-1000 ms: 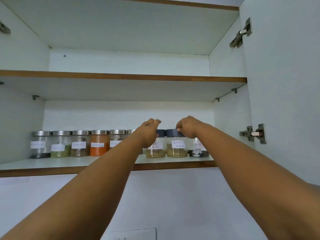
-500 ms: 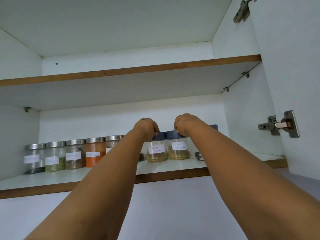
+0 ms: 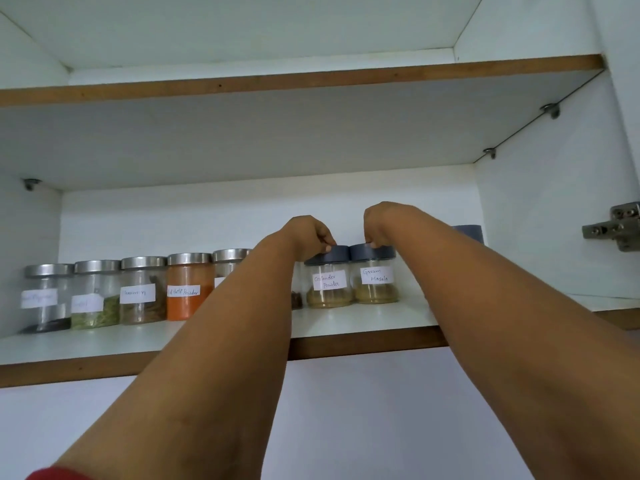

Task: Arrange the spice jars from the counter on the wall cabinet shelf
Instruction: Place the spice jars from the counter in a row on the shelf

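Head view. Left hand (image 3: 309, 236) pinching dark lid of coriander powder jar (image 3: 327, 276) from above, fingers curled. Right hand (image 3: 382, 224) pinching dark lid of garam masala jar (image 3: 375, 273) the same way. Both jars upright, long axis vertical, labels facing camera, touching side by side on lower shelf (image 3: 363, 320), just right of centre.

White wall cabinet interior, brown edge banding; upper shelf (image 3: 311, 81) at 12 o'clock; door hinge (image 3: 614, 226) at 3 o'clock.

At 9 o'clock: row of five steel-lidded jars (image 3: 143, 289) visible, upright, labelled, one with orange powder (image 3: 188, 286); row runs behind left forearm, more hidden there. One further dark lid (image 3: 468, 233) behind right forearm, at 2 o'clock of garam masala. Dark-lidded count: three seen. Red sleeve (image 3: 57, 473) at 7 o'clock.
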